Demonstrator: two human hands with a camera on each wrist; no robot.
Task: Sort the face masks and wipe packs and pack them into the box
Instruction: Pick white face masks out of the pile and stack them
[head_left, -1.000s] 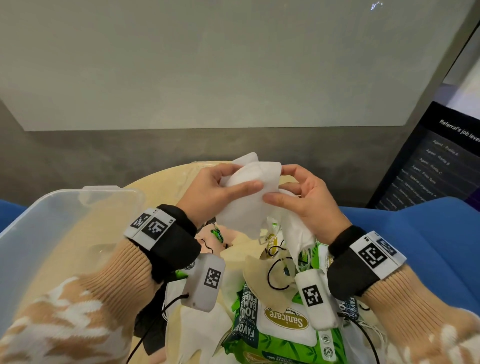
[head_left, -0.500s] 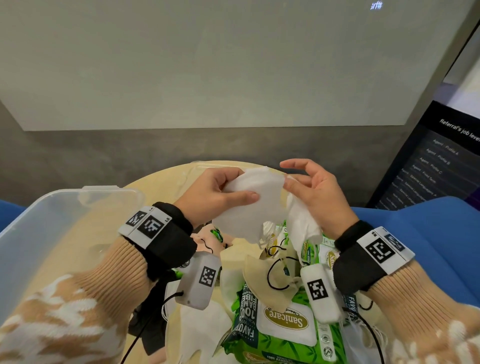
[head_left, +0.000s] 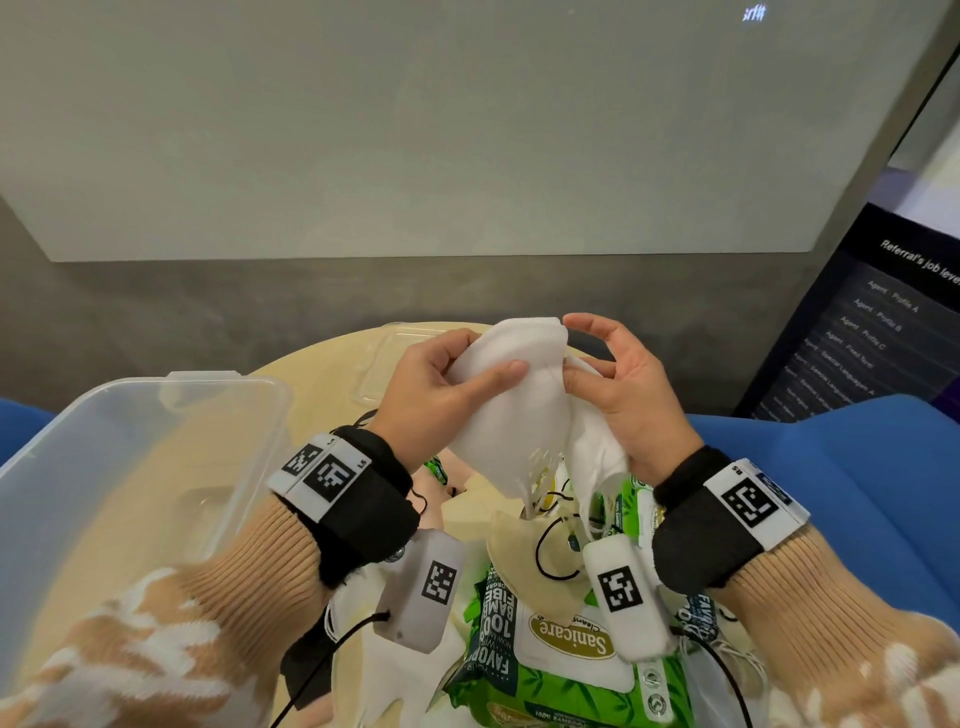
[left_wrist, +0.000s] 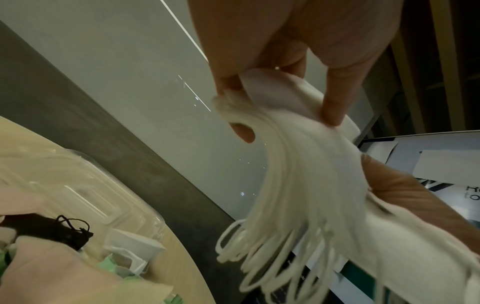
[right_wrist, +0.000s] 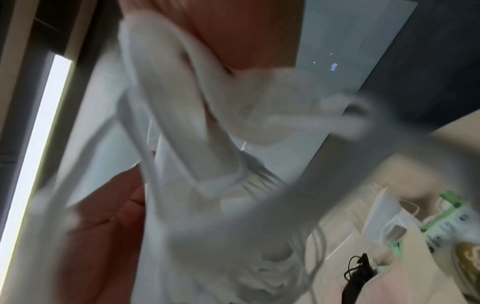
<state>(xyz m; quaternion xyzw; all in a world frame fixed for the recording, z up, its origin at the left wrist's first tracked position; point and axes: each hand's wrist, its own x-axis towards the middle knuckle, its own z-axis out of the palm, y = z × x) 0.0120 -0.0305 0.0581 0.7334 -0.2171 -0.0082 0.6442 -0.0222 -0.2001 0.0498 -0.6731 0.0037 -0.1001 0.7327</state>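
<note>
My left hand (head_left: 485, 358) grips a stack of white face masks (head_left: 514, 415) above the table, thumb across its front and fingers behind. Their ear loops (left_wrist: 259, 257) dangle below in the left wrist view. My right hand (head_left: 576, 345) is beside the stack, its index tip touching the stack's top right corner. Its thumb pinches more white masks (head_left: 597, 452) that hang under the palm. The right wrist view is blurred and shows only white masks (right_wrist: 207, 164). A clear plastic box (head_left: 223, 382) stands at the left. A green wipe pack (head_left: 561, 686) lies below my hands.
On the round beige table (head_left: 311, 374) lie a beige mask (head_left: 524, 561), a black mask (head_left: 306, 660), more white masks and a clear lid (head_left: 384, 364) at the far side. Blue seating (head_left: 857, 493) flanks the table, and a dark screen (head_left: 857, 338) stands at the right.
My right hand let go of the stack's front, spread its fingers, then came back to the stack's top corner. The left hand kept its grip and raised the stack slightly.
</note>
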